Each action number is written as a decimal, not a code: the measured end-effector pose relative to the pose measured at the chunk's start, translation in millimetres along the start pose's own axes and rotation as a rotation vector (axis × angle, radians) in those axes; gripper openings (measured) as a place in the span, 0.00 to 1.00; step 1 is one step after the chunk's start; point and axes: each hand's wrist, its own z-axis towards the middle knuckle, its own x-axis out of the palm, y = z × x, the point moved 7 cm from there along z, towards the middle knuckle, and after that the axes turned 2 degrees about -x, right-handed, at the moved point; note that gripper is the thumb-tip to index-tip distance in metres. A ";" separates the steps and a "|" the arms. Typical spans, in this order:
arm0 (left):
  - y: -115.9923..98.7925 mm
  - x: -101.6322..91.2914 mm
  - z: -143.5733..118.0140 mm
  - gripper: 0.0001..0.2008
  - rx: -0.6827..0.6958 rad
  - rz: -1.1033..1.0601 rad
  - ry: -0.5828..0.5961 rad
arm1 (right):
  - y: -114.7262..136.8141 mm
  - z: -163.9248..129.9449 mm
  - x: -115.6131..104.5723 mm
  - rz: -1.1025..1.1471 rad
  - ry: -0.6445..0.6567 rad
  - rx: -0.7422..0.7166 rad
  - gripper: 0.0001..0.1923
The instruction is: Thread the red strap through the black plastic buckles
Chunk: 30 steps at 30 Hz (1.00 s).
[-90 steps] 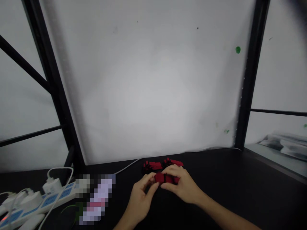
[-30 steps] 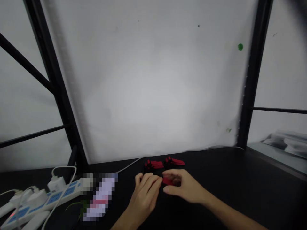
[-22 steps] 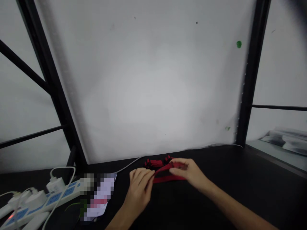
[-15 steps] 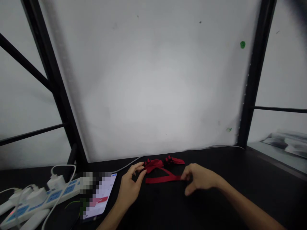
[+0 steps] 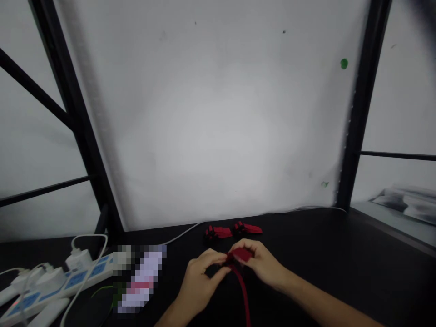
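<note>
A red strap (image 5: 242, 290) is held between my two hands, with its lower end hanging down toward the front edge of the view. My left hand (image 5: 203, 277) pinches it from the left, near a small dark part that the fingers mostly hide. From the right, my right hand (image 5: 262, 263) grips a folded or bunched piece of the same red webbing. Behind the hands lie two bundled red straps with black fittings, a left bundle (image 5: 218, 233) and a right bundle (image 5: 248, 228).
On the left, a white power strip (image 5: 75, 279) carries several plugs and white cables. Beside it lies a phone (image 5: 143, 279), partly pixelated. A thin cable (image 5: 184, 234) runs along the back of the black table by the white wall panel (image 5: 221, 113). Black posts stand on both sides.
The red strap that lay on the table is now lifted and held in both hands. My hands have come closer together, and the strap's end hangs toward me. The two bundles have stayed put.
</note>
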 end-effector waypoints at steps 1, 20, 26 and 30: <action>-0.6 -0.6 -0.6 0.06 0.033 0.034 -0.004 | 0.1 2.0 -2.5 0.067 -0.051 -0.011 0.16; 32.8 -6.1 -11.4 0.03 0.025 0.592 0.518 | -32.8 52.3 -8.4 -0.879 0.073 0.104 0.01; 30.2 -15.0 -5.6 0.08 -0.022 0.511 0.405 | -6.2 78.3 -65.8 -1.001 -0.054 0.013 0.21; 41.8 -16.3 -4.2 0.13 -0.029 0.515 0.358 | -8.2 95.7 -94.4 -0.981 0.042 0.036 0.23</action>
